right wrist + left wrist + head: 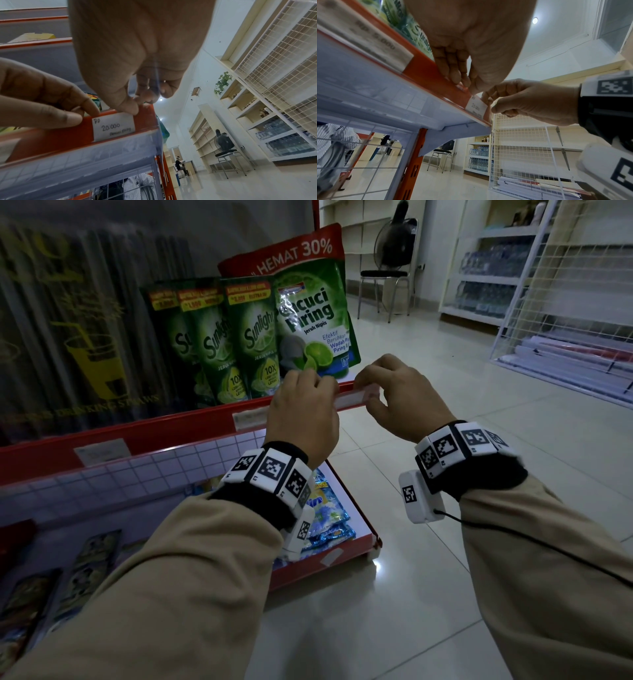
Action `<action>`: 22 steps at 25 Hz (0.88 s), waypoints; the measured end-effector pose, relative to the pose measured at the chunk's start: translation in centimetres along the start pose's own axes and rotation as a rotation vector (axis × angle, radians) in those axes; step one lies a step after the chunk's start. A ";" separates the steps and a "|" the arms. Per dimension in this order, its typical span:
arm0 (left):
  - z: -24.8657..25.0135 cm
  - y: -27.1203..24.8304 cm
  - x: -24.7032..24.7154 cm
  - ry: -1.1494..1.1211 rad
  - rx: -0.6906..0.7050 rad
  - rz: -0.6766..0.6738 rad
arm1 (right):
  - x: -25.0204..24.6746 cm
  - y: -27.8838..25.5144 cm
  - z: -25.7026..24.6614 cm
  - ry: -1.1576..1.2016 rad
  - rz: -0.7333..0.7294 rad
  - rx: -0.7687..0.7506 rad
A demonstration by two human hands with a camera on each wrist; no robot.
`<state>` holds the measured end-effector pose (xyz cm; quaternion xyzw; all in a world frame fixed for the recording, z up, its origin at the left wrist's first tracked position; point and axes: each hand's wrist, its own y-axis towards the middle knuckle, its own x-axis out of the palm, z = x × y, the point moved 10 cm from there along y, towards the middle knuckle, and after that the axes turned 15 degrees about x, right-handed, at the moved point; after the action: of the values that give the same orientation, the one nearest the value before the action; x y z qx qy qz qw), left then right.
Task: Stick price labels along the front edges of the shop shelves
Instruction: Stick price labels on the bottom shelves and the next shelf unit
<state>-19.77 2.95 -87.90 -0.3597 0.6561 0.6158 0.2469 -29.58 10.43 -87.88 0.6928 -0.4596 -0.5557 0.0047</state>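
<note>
A white handwritten price label (pixel 114 127) reading "Rp 20.000" lies on the red front edge (pixel 51 139) of the shelf, near its right end. In the head view the label (pixel 352 398) sits between both hands. My right hand (pixel 133 106) pinches its upper right corner, thumb on the front and fingers curled behind the edge. My left hand (pixel 85 115) grips the edge at the upper left corner, thumb on the red strip and index tip on the paper. From the left wrist, my left hand (pixel 469 83) and right hand (pixel 489 102) meet at the label (pixel 476 106).
Green dish-soap pouches (pixel 246 337) stand on the shelf right behind the label. Two older labels (pixel 248 417) sit further left on the same edge. Blue sachets (pixel 329 518) lie on the shelf below. A white wire rack (pixel 565 302) and a chair (pixel 387 278) stand across the tiled aisle.
</note>
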 end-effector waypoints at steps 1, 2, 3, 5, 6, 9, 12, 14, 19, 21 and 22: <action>-0.1 -0.1 -0.1 -0.004 0.009 -0.001 | -0.2 -0.1 0.0 0.008 0.019 0.003; -0.1 -0.1 0.0 -0.008 0.019 -0.009 | -0.4 -0.2 -0.1 0.011 0.042 0.007; -0.1 -0.2 0.1 -0.016 0.024 -0.019 | -0.5 -0.4 -0.1 0.011 0.068 0.012; -0.3 -0.3 0.1 -0.046 0.019 -0.029 | -0.7 -0.7 -0.3 0.011 0.120 0.019; -0.3 -0.4 0.1 -0.058 0.017 -0.029 | -0.7 -0.8 -0.4 0.017 0.140 0.021; -0.1 -0.6 -0.2 -0.059 0.029 -0.026 | -0.7 -1.1 -0.3 0.046 0.192 0.029; 0.1 -1.1 -0.7 0.014 0.046 -0.012 | -0.9 -2.1 0.0 0.092 0.287 0.038; 0.4 -1.7 -0.4 0.068 0.047 -0.041 | -0.7 -3.1 0.3 0.125 0.342 0.061; 1.1 -3.9 0.5 0.131 0.062 -0.065 | 1.8 -6.2 2.0 0.213 0.405 0.124; 1.5 -5.6 1.4 0.082 0.071 -0.033 | 4.6 -7.9 3.5 0.229 0.353 0.169; 1.7 -6.9 2.2 0.054 0.074 -0.023 | 6.3 -9.0 4.4 0.234 0.314 0.196</action>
<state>-15.99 4.35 -94.09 -0.3745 0.6806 0.5783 0.2493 -27.54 13.82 -99.07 0.6696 -0.6101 -0.4165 0.0770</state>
